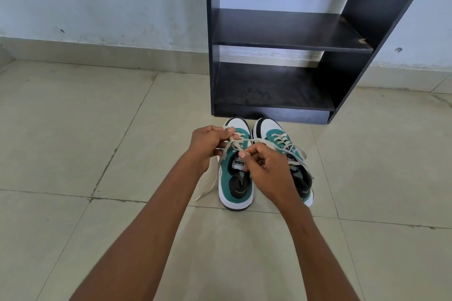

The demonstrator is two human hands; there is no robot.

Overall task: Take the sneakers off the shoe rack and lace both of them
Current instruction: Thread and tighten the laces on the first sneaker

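Two green, white and black sneakers stand side by side on the tiled floor, toes toward the shoe rack. My left hand [208, 146] pinches the cream lace [215, 178] over the left sneaker [236, 186]; one lace end trails down onto the floor at its left. My right hand [266, 168] grips the other part of that lace near the tongue and covers part of the right sneaker [277, 135]. The right sneaker shows lace crossed through its front eyelets, with loose ends lying over its side.
The black shoe rack [291, 32] stands against the pale wall just beyond the sneakers, its two visible shelves bare. Beige floor tiles [97, 129] spread to the left, right and toward me.
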